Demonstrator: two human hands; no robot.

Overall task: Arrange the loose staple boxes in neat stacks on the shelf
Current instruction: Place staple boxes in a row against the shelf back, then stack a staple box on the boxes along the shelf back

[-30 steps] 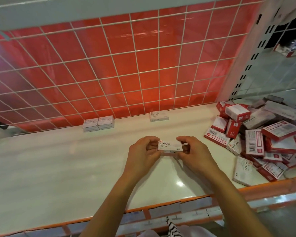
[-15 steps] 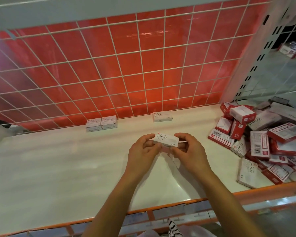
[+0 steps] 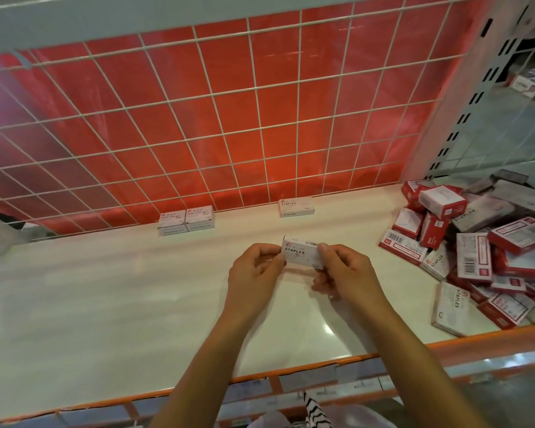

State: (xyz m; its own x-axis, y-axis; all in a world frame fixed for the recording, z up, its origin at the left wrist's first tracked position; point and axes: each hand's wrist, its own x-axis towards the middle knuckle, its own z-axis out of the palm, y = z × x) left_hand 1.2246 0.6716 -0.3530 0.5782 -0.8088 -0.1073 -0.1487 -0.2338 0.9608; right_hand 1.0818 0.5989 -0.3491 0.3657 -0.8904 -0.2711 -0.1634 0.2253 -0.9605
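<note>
Shelf point(image 3: 105, 304): smooth, glossy cream surface with an orange strip along the front edge. At the back is a white wire grid point(image 3: 198, 118) of square cells with a red panel behind it.

Landmark: the held staple box point(image 3: 300, 254), a small flat white cardboard rectangle. "STAPLES" is printed on its face and a barcode runs along its top edge. It is over the middle of the shelf.

Left of and behind the held staple box: two paper clip boxes point(image 3: 186, 222), white and oblong, side by side and touching, set against the foot of the wire grid.

Left hand point(image 3: 254, 273): fingers curled, thumb and fingertips pinching the left short end of the held staple box.

Straight behind the held staple box, well apart from it: a lone staple box point(image 3: 296, 207), the same white carton, lying flat at the base of the wire grid.

Right hand point(image 3: 346, 273): fingers curled, pinching the right short end of the held staple box. The two hands are close together, clamped on opposite ends of the one carton.

Right of the held staple box: a pile of loose boxes point(image 3: 476, 257), red-and-white and plain white cartons. They are jumbled and overlapping, some flat, some on edge, some tilted, and several show barcodes. The pile fills the shelf's right end beneath a perforated metal upright point(image 3: 464, 118).
</note>
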